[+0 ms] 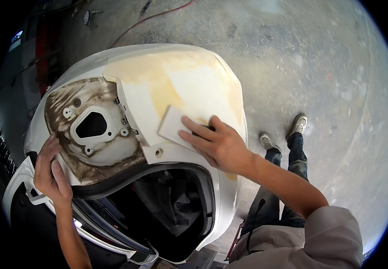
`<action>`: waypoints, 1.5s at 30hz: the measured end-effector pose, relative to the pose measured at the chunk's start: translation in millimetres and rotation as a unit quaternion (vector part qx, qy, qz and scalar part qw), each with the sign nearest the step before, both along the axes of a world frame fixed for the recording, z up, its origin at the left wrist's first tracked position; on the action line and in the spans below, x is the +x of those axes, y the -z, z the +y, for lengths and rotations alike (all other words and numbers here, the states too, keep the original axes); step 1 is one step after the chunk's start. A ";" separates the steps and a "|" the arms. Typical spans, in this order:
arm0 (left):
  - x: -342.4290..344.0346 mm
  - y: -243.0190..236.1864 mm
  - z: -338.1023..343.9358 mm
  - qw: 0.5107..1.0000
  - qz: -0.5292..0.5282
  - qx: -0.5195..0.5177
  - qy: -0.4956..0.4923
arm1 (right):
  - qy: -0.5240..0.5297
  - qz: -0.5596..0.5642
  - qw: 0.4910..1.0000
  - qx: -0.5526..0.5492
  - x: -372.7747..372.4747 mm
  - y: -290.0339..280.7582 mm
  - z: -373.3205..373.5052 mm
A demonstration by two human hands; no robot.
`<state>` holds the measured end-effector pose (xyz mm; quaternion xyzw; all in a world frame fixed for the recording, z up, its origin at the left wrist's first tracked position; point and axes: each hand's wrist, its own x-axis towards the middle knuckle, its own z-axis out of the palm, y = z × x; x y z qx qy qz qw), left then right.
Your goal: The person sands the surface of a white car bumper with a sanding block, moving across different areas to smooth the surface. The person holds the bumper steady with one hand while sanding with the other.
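Observation:
My right hand [216,141] grips a pale flat sanding pad [173,121], pressed on a white car body panel [203,80] with yellowish patches. Left of the pad is a grimy recess [64,130] with a rounded triangular hole and several small fittings. My left hand [50,172] rests at this recess's lower left edge, fingers loosely bent and apart. Below both hands, a black rubber seal [104,193] rims a dark opening in the body.
An open white-edged lid or door [15,193] stands at the lower left. A red hose [144,20] runs across the grey concrete floor [319,67]. My legs and shoes [299,125] show at the right, beside the car body. Dark objects line the far left.

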<state>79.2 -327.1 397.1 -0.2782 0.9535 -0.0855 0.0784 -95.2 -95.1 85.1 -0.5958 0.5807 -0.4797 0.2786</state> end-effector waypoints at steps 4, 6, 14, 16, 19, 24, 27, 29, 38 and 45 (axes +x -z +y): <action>-0.6 0.0 0.4 1.000 -0.011 -0.011 -0.005 | -0.011 -0.019 1.000 0.005 1.6 6.3 18.0; 1.8 -2.0 2.9 1.000 -0.021 -0.020 -0.006 | -0.038 -0.032 0.999 0.014 1.2 6.7 36.4; 3.9 7.8 -5.1 1.000 -0.005 -0.004 -0.003 | 0.020 -0.010 0.999 0.046 5.5 -5.2 19.6; 0.3 -4.9 1.6 0.999 -0.029 -0.019 0.000 | 0.022 -0.025 0.999 0.027 18.0 7.3 36.7; 1.9 -2.3 -0.3 1.000 -0.015 -0.016 0.002 | 0.058 0.003 0.998 0.008 6.2 4.9 -7.3; 2.6 0.4 -2.4 1.000 -0.013 -0.014 -0.006 | 0.050 -0.011 0.997 0.055 14.0 9.1 21.9; 9.2 -4.7 -1.4 1.000 -0.014 -0.011 -0.009 | 0.034 -0.032 0.994 0.095 19.9 9.1 65.9; 9.3 -4.6 -4.3 1.000 -0.010 -0.003 -0.009 | 0.062 -0.028 0.995 0.076 18.8 10.0 39.6; 12.3 -5.9 -5.6 1.000 -0.012 0.011 0.000 | 0.050 -0.024 0.994 0.092 13.1 14.6 48.3; 10.3 -6.4 -4.2 1.000 -0.022 -0.003 0.002 | 0.049 -0.027 0.992 0.115 21.3 18.9 74.7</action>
